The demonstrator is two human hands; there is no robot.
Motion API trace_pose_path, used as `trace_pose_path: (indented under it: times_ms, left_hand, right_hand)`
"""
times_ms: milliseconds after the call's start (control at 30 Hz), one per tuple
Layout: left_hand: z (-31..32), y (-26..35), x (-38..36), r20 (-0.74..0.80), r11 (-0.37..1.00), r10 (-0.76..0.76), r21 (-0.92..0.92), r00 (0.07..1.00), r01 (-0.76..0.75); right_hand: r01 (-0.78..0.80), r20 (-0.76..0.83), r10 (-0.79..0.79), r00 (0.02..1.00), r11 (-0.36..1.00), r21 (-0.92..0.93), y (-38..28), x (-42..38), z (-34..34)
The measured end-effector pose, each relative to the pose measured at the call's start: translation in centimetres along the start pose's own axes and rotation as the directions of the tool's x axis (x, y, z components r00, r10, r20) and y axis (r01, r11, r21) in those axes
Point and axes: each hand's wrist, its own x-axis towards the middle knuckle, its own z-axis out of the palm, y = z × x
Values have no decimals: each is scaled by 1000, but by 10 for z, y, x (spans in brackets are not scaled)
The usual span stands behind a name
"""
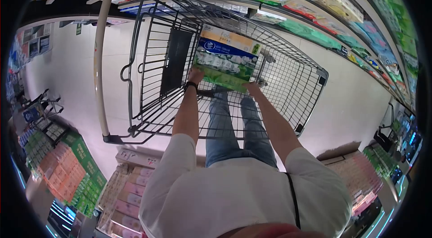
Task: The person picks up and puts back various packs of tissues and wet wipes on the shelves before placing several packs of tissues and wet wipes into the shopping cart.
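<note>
A wire shopping cart [288,89] stands sideways before me, its pale handle [100,58] at the left. Inside its basket are stacked packs: a green and white pack [225,68] nearest me, with a blue band and an orange-topped pack [231,37] beyond. My left hand [195,76], with a black band at the wrist, is closed round the near left corner of the green pack. At its near right corner is my right hand [253,88], fingers closed against the pack's edge.
Shelves of packaged goods [310,24] curve along the far side and right. Stacked pink boxes [128,193] stand behind me at lower left, more packs [355,177] at lower right. Orange and green stacks [60,168] and another cart [42,105] are at the left.
</note>
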Motion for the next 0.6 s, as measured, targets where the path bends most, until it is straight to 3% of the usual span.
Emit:
trace_pose_path:
  times_ms: [33, 67, 100, 133, 167, 200, 233, 267, 300, 333, 367, 400, 433, 467, 533, 600]
  left_hand:
    - [7, -20, 7, 48, 1000, 12, 10, 999, -12]
    - [10, -24, 22, 81, 999, 45, 7, 996, -46]
    - [2, -14, 11, 13, 997, 49, -60, 999, -49]
    - [-8, -3, -1, -20, 986, 117, -117, 993, -119]
    - [4, -11, 12, -60, 998, 32, -49, 998, -35]
    - [5, -12, 12, -83, 999, 39, -6, 996, -40]
    - [-14, 3, -8, -18, 972, 86, -220, 996, -87]
    - [-22, 10, -20, 4, 962, 56, -268, 998, -53]
    - [13, -24, 18, -60, 991, 10, -132, 998, -18]
    - [2, -18, 15, 125, 980, -61, -179, 990, 82]
    - [-12, 11, -11, 53, 992, -103, -65, 993, 106]
    - [-12, 20, -18, 13, 988, 137, -76, 991, -135]
    - [-45, 62, -70, 4, 991, 127, -48, 992, -127]
    - [-42, 62, -76, -79, 951, 284, -102, 956, -291]
    - [-72, 103, -146, -179, 939, 313, -86, 933, -332]
    - [-93, 127, -201, -196, 868, 423, -194, 884, -458]
  right_hand:
    - [-78, -6, 81, 997, 976, 205, -24, -30, 11]
    - [-133, 86, 117, 989, 967, 218, -7, 5, 24]
    - [-217, 258, 129, 957, 913, 346, -10, 11, 22]
    - [-243, 108, 218, 970, 890, 386, -13, 10, 34]
    - [-267, 120, 239, 964, 879, 394, -30, -9, 32]
    - [-325, 73, 319, 945, 883, 340, -45, -23, 31]
    - [-301, 95, 286, 953, 883, 361, -34, -22, 30]
    - [-298, 92, 284, 954, 886, 354, -29, -27, 26]
    - [-232, 59, 227, 972, 895, 381, -23, -32, 22]
    - [-252, -6, 270, 963, 904, 345, -30, -48, 14]
    - [-191, 30, 195, 980, 902, 386, -10, -55, 6]
    - [-94, 50, 81, 995, 897, 432, -6, -62, -18]
    - [-30, 33, 20, 999, 932, 360, -4, -71, -35]
    - [35, 21, -42, 999, 959, 283, -3, -86, -54]
    - [165, -22, -167, 986, 940, 297, -2, -121, -93]
    - [327, -67, -330, 942, 849, 415, 8, -149, -130]
